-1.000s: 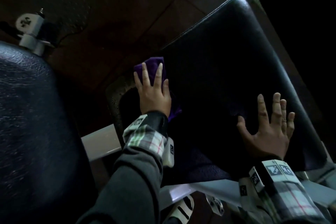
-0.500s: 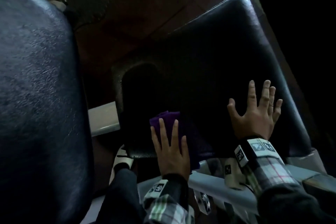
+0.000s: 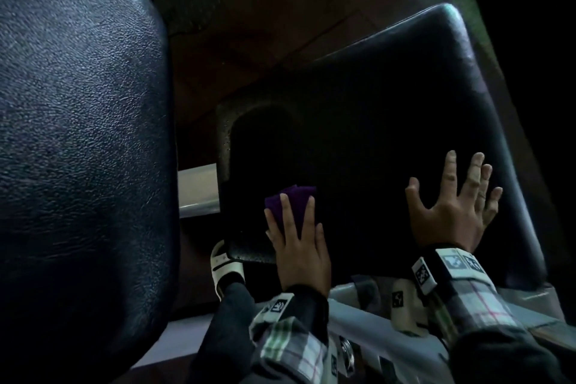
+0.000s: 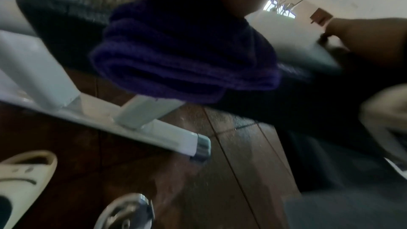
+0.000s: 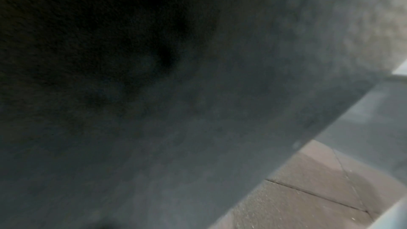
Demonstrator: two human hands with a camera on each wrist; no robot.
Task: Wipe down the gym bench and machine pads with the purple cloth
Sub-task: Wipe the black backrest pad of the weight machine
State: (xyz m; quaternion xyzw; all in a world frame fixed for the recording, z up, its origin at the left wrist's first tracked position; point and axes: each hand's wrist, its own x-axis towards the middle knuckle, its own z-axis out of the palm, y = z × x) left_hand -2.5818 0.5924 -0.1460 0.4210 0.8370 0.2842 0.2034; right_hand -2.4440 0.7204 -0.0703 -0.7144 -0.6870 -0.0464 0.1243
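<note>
The folded purple cloth (image 3: pixel 288 206) lies on the near left part of the black bench seat pad (image 3: pixel 389 109). My left hand (image 3: pixel 296 240) presses flat on the cloth with straight fingers. In the left wrist view the cloth (image 4: pixel 182 55) bulges out under the palm, over the pad's edge. My right hand (image 3: pixel 452 206) rests flat on the pad at the right, fingers spread, holding nothing. The right wrist view shows only the dark pad surface (image 5: pixel 154 111) close up and blurred.
A large black back pad (image 3: pixel 78 134) fills the left side, close to my head. The white metal frame (image 3: pixel 199 193) runs under the seat. My foot in a white slipper (image 3: pixel 224 268) stands on the brown tiled floor (image 3: pixel 265 25).
My left hand has drawn the cloth from the pad's far left edge back to its near edge. The right hand has stayed flat on the pad. The view has swung so the back pad looms larger.
</note>
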